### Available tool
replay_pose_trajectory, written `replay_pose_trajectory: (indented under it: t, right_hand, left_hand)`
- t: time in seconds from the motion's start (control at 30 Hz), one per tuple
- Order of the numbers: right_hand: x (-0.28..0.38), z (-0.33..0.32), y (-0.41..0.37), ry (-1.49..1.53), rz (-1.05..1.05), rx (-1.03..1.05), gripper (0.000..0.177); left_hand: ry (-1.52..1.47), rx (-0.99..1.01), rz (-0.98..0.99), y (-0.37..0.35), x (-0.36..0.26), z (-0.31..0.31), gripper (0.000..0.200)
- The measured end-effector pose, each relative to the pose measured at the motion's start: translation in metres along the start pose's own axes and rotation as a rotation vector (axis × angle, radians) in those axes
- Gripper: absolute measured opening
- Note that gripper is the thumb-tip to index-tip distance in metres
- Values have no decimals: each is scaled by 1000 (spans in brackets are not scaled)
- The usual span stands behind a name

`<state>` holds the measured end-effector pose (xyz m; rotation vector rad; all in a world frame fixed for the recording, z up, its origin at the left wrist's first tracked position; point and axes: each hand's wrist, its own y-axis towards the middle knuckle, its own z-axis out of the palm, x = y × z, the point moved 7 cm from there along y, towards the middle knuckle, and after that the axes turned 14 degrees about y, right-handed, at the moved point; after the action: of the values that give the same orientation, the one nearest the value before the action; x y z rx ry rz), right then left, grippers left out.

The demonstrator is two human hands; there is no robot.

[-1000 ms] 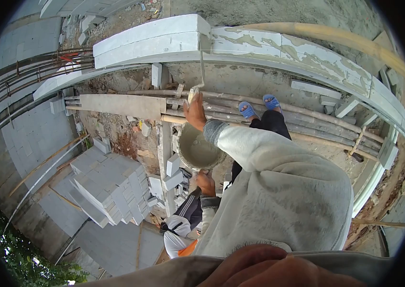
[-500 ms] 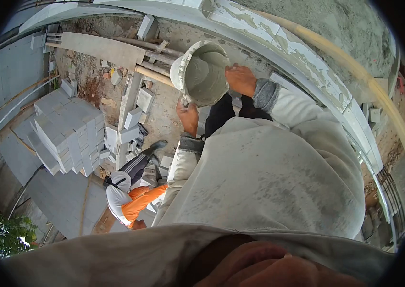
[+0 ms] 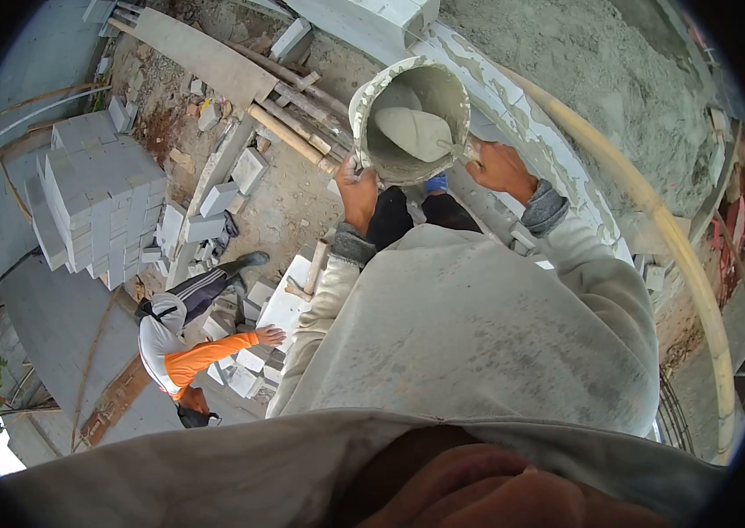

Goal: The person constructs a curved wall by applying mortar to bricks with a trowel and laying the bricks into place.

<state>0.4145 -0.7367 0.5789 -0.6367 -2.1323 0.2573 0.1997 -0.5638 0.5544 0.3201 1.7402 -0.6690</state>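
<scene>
A mortar-smeared bucket (image 3: pixel 362 114) is held up in front of me, its open mouth tilted toward my view. My left hand (image 3: pixel 358 192) is closed on the bucket's near left rim. Inside lies a trowel (image 3: pixel 414 134) with a broad pale blade coated in grey mortar. Its handle runs out over the right rim into my right hand (image 3: pixel 502 169), whose fingers are wrapped around it. Just beyond the bucket runs a wall of white blocks (image 3: pixel 513 114) with wet mortar spread along its top.
A co-worker in an orange sleeve (image 3: pixel 214 354) bends at lower left, one hand on a white block (image 3: pixel 284 304). Stacked blocks (image 3: pixel 99 198) stand at left. A plank (image 3: pixel 205 55) and poles lie at upper left; a long bamboo pole (image 3: pixel 663 220) curves along the right.
The bucket has shifted right in view, and the trowel blade now shows plainly inside it. My right hand has moved right and down. The co-worker's arm now reaches onto a block.
</scene>
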Motion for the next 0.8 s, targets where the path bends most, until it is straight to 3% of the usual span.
replay_pose_trajectory:
  t: [0.1,0.23,0.37,0.4,0.47,0.53,0.63,0.8]
  right_hand:
    - [-5,0,1,-103,30,108,47]
    - [-18,-14,9,-15,-42,-50,44]
    - [-15,-79,28,-78,-209,-243,43]
    - [-12,-97,34,-164,-167,-253,41]
    - [-2,-138,52,-335,-84,-276,37]
    - [-1,-160,88,-529,-35,-193,32]
    - [-7,-167,160,-765,-37,-67,23]
    - [0,-168,298,-836,9,-79,26]
  left_hand:
    - [-78,-21,-61,-10,6,1,32]
    - [-239,-26,-140,3,35,-7,37]
    - [-340,-73,-196,12,56,-27,36]
    - [-317,-171,-263,12,48,-34,34]
    - [-292,-158,-258,17,74,-59,34]
    - [-254,-173,-270,22,109,-89,32]
    - [-258,-232,-262,26,107,-123,28]
    - [-113,-265,-239,30,119,-183,29]
